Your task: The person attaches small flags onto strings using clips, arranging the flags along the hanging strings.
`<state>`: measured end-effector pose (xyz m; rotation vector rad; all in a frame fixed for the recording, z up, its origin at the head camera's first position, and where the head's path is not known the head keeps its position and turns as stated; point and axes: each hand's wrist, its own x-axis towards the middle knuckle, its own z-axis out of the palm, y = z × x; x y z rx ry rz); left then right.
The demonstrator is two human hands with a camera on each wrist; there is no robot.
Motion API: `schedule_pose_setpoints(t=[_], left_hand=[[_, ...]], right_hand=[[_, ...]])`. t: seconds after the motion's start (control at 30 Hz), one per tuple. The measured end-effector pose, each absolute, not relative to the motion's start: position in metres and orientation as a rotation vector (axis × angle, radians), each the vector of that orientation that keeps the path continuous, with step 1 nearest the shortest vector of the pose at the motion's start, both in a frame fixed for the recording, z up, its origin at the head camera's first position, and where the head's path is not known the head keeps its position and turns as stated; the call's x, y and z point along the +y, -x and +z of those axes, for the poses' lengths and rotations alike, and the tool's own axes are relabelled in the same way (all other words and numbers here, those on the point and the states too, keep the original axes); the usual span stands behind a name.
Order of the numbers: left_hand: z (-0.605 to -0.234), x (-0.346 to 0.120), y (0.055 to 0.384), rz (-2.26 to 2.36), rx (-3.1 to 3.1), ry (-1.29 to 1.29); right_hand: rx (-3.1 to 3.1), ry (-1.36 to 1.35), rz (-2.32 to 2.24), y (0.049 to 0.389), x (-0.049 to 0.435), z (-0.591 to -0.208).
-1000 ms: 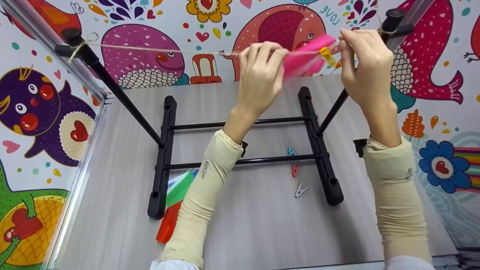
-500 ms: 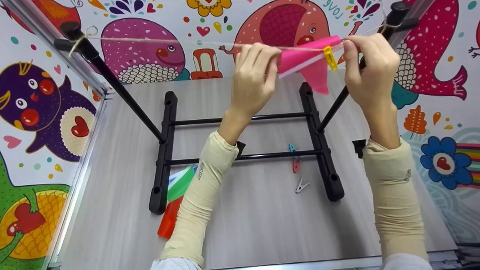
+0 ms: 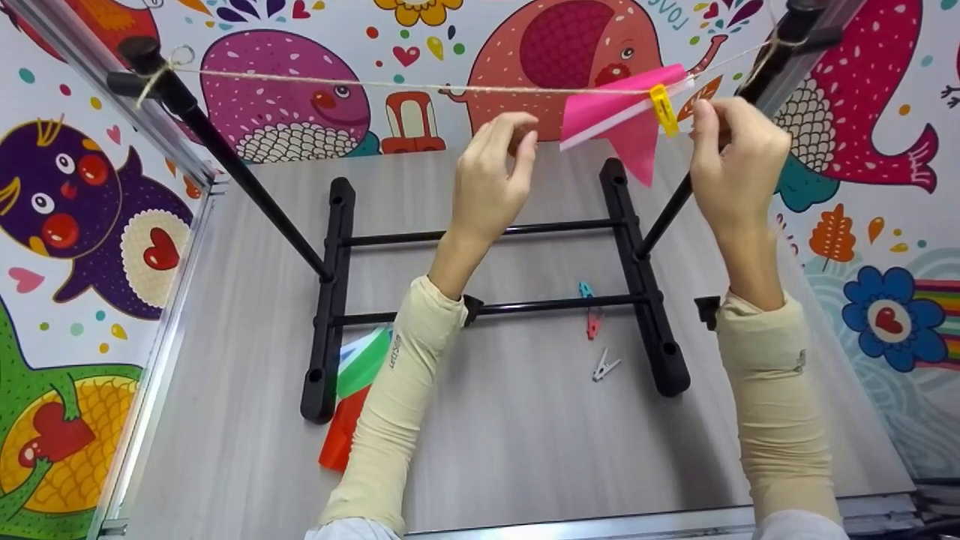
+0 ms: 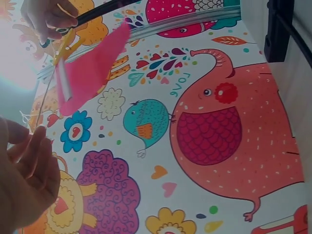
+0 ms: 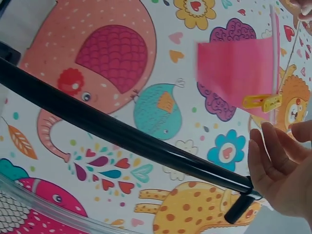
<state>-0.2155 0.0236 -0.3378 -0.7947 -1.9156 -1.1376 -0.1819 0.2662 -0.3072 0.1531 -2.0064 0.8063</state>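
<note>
A pink flag with a white edge strip hangs from the twine, held by a yellow clothespin. Left of the flag, my left hand hovers below the twine, fingers loosely bent, thumb apart and nothing in its grasp. My right hand is just right of and below the yellow clothespin, fingers relaxed and holding nothing. In the right wrist view the clothespin clips the flag near one end of its white strip, close above the fingertips. The left wrist view shows the flag beyond my left hand.
A black stand has a left post and right post, with the twine tied across. On the table lie a blue-and-red clothespin, a grey clothespin and green and red flags under the left forearm.
Both hands have let go and dropped away from the twine and flag, the left one also shifting left. The pink flag now hangs from the yellow clothespin alone.
</note>
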Motion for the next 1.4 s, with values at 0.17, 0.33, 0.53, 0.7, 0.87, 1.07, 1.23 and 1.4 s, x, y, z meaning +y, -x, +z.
schedule_pose_setpoints(t=[0.17,0.33,0.53,0.7,0.87,1.07,1.23,1.4], left_hand=[[-0.355,0.018,0.208,-1.145,-1.953,0.749],[-0.372,0.010,0.195,-1.200,-1.972,0.745],[-0.392,-0.015,0.170,-1.295,-1.939,0.668],[-0.403,-0.037,0.156,-1.331,-1.961,0.540],[-0.409,-0.049,0.144,-1.321,-1.994,0.496],[-0.414,-0.062,0.131,-1.307,-1.962,0.468],[-0.421,-0.070,0.123,-1.298,-1.949,0.471],[-0.426,-0.073,0.118,-1.324,-1.968,0.470]], right_hand=[[-2.058,-0.167,0.860,0.181,0.270,-0.321],[-2.203,-0.125,1.017,0.180,0.270,-0.331],[-2.238,-0.090,1.145,0.170,0.259,-0.324],[-2.222,-0.082,1.217,0.156,0.249,-0.314],[-2.215,-0.088,1.224,0.150,0.250,-0.323],[-2.225,-0.123,1.214,0.145,0.251,-0.335],[-2.201,-0.186,1.196,0.140,0.250,-0.340],[-2.221,-0.207,1.201,0.134,0.251,-0.345]])
